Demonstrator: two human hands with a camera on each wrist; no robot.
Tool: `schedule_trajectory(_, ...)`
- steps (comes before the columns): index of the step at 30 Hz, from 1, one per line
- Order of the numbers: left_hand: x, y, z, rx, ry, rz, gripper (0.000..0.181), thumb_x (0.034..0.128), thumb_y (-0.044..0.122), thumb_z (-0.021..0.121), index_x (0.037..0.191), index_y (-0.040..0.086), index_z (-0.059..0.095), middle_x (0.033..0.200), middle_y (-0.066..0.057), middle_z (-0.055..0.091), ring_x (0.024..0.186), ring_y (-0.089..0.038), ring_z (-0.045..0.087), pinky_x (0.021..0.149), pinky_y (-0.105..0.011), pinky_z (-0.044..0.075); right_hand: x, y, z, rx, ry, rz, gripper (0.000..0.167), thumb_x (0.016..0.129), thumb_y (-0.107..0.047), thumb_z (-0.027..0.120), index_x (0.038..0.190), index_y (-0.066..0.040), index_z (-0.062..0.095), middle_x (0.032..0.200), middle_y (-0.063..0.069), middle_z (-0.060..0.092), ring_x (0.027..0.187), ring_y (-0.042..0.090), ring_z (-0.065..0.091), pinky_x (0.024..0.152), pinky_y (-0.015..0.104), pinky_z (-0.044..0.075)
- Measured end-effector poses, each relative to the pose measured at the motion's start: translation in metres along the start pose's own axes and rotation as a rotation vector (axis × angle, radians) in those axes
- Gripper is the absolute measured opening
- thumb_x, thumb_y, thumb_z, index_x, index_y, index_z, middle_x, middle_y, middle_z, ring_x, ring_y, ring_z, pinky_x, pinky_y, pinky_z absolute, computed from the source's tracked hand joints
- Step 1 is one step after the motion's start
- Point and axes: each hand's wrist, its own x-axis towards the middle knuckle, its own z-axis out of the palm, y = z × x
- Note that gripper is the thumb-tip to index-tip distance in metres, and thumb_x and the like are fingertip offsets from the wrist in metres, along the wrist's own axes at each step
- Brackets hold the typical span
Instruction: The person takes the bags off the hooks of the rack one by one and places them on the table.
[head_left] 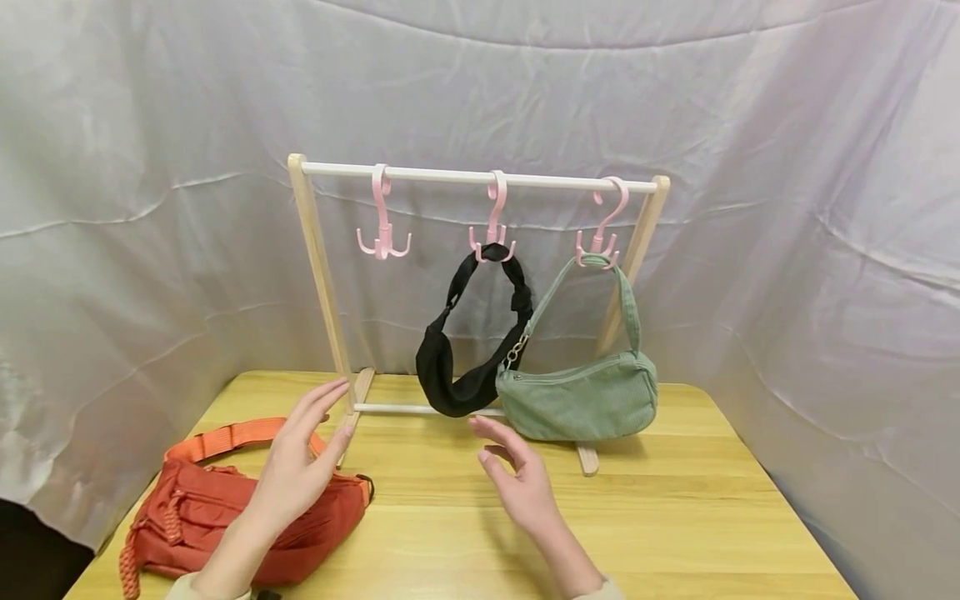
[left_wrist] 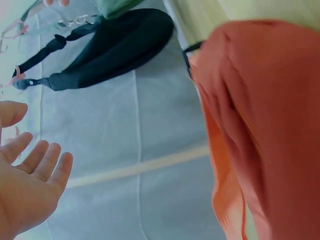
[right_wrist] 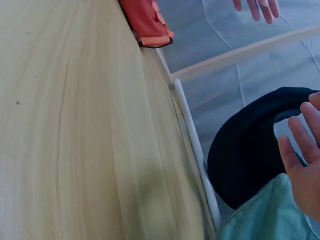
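Observation:
My left hand [head_left: 296, 471] is held above the red bag [head_left: 318, 521], fingers extended and nothing in them. In the left wrist view the hand [left_wrist: 32, 185] shows its spread fingers, with the red bag [left_wrist: 280, 125] at the right. My right hand [head_left: 522, 486] hovers over the table in front of the hanging bags, fingers slightly bent, holding nothing. A black bag [head_left: 461, 392] hangs from the middle pink hook [head_left: 496, 218]. From the right pink hook [head_left: 602, 237] hangs a green corduroy bag [head_left: 585, 400], partly in front of the black one.
The rack's white top bar [head_left: 442, 176] runs between two wooden side legs. Its left pink hook [head_left: 383, 221] carries nothing. Under everything lies a wood-grain table [head_left: 675, 517], with grey cloth [head_left: 480, 92] behind and at both sides.

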Motion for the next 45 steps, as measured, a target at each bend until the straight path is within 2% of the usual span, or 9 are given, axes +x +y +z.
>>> schedule_trajectory(6,0.006,0.008,0.012,-0.068,0.017,0.029,0.064,0.0916,-0.006,0.074,0.149,0.017,0.058,0.151,-0.002,0.054,0.136,-0.015,0.05,0.099,-0.013,0.04,0.003,-0.006,-0.005,0.006,0.063,-0.058,0.044,0.096,0.015,0.06,0.138,0.003,0.061,0.134,0.022,0.067,0.124,0.023,0.065,0.099,0.035,0.055)
schedule_trajectory(11,0.014,0.013,0.02,-0.099,0.028,0.053,0.062,0.0918,-0.006,0.073,0.148,0.013,0.058,0.151,-0.005,0.055,0.135,-0.013,0.05,0.099,-0.016,0.042,0.006,-0.009,-0.01,0.009,0.133,-0.094,0.042,0.098,0.012,0.059,0.14,0.004,0.06,0.134,0.025,0.066,0.122,0.022,0.066,0.102,0.029,0.052)
schedule_trajectory(15,0.022,0.017,0.025,-0.13,0.034,0.06,0.061,0.0928,-0.007,0.072,0.149,0.011,0.057,0.152,-0.007,0.054,0.134,-0.012,0.051,0.102,-0.016,0.042,0.008,-0.012,-0.015,0.038,0.173,-0.078,0.043,0.1,0.01,0.059,0.142,0.003,0.058,0.137,0.025,0.064,0.123,0.025,0.065,0.105,0.032,0.051)
schedule_trajectory(19,0.03,0.024,0.032,-0.152,0.051,0.069,0.061,0.0932,-0.007,0.071,0.15,0.012,0.057,0.152,-0.007,0.053,0.132,-0.017,0.054,0.106,-0.018,0.042,0.011,-0.017,-0.021,0.097,0.206,-0.081,0.043,0.101,0.01,0.057,0.144,0.007,0.054,0.14,0.023,0.062,0.126,0.026,0.063,0.105,0.032,0.051)
schedule_trajectory(24,0.044,0.034,0.038,-0.18,0.085,0.095,0.06,0.0933,-0.007,0.071,0.149,0.011,0.058,0.152,-0.004,0.054,0.133,-0.018,0.054,0.106,-0.02,0.042,0.017,-0.021,-0.028,0.131,0.246,-0.152,0.044,0.1,0.014,0.056,0.143,0.013,0.051,0.14,0.02,0.063,0.125,0.024,0.064,0.104,0.028,0.051)
schedule_trajectory(27,0.052,0.04,0.042,-0.207,0.115,0.123,0.059,0.0925,-0.008,0.071,0.147,0.009,0.059,0.15,-0.007,0.056,0.135,-0.019,0.053,0.105,-0.02,0.043,0.021,-0.023,-0.03,0.132,0.262,-0.178,0.045,0.099,0.015,0.055,0.144,0.014,0.049,0.14,0.02,0.063,0.125,0.022,0.064,0.105,0.028,0.051)
schedule_trajectory(32,0.064,0.05,0.047,-0.237,0.141,0.168,0.057,0.0918,-0.009,0.071,0.146,0.005,0.059,0.149,-0.013,0.056,0.134,-0.023,0.053,0.105,-0.022,0.043,0.028,-0.026,-0.034,0.136,0.286,-0.178,0.046,0.1,0.014,0.055,0.146,0.012,0.048,0.14,0.021,0.062,0.124,0.023,0.064,0.108,0.032,0.049)
schedule_trajectory(41,0.086,0.063,0.052,-0.268,0.166,0.24,0.055,0.0935,-0.006,0.07,0.146,0.005,0.059,0.15,-0.011,0.056,0.133,-0.027,0.054,0.104,-0.03,0.046,0.041,-0.026,-0.041,0.128,0.319,-0.169,0.048,0.1,0.012,0.056,0.148,0.011,0.047,0.143,0.022,0.06,0.125,0.027,0.063,0.107,0.03,0.05)
schedule_trajectory(45,0.094,0.066,0.054,-0.265,0.173,0.263,0.054,0.0937,-0.005,0.07,0.145,0.005,0.06,0.149,-0.013,0.057,0.131,-0.027,0.056,0.103,-0.029,0.046,0.047,-0.029,-0.045,0.104,0.323,-0.158,0.049,0.101,0.01,0.056,0.149,0.007,0.048,0.146,0.02,0.058,0.127,0.025,0.062,0.107,0.029,0.049)
